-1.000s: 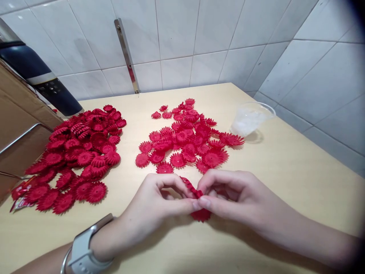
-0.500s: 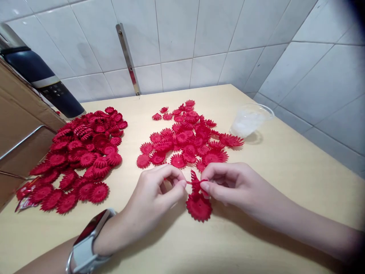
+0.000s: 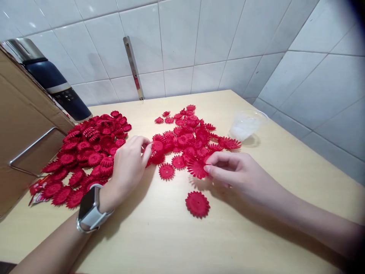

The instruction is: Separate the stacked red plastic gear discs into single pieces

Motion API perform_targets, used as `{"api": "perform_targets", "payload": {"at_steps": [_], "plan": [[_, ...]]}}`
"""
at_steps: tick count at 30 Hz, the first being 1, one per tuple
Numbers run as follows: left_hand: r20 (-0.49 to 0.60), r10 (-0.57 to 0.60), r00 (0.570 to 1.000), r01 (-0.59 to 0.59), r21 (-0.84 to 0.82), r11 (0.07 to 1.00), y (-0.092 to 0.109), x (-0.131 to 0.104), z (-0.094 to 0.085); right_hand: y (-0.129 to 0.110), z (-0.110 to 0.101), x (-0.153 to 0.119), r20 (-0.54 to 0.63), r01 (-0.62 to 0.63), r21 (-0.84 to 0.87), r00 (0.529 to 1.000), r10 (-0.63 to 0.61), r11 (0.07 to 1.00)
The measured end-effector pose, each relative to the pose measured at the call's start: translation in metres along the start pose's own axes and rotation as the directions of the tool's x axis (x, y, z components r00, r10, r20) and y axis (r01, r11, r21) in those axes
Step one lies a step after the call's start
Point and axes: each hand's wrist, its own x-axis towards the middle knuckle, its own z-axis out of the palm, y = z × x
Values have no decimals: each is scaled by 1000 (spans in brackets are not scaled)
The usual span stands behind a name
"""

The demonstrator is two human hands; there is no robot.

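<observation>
Between the thumb and fingers of my right hand is a red toothed disc, raised a little over the table. My left hand, with a watch on the wrist, pinches another red disc at the left edge of the middle pile. A single red disc lies flat on the table in front of the hands. One more loose disc rests between the two hands, near the pile.
A larger heap of red discs covers the left side of the table. Behind it a dark bottle leans by a cardboard box. At the back right stands a clear plastic cup with something whitish inside.
My left hand has moved left and forward to the middle pile and now pinches a disc there. The disc in my right hand has turned more face-on. The view has shifted slightly.
</observation>
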Motion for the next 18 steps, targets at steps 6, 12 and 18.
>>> {"api": "perform_targets", "payload": {"at_steps": [6,12,18], "plan": [[145,99,984,-38,-377,925,28,-18,-4,-6,5,-6,19,36,-24,999,-35,999],[209,145,967,-3,-558,830,44,-35,-6,-6,11,-11,79,133,-139,989,-123,981],[105,294,950,-213,-469,857,42,-39,-5,-3,10,-10,31,121,-148,993,-117,982]]}}
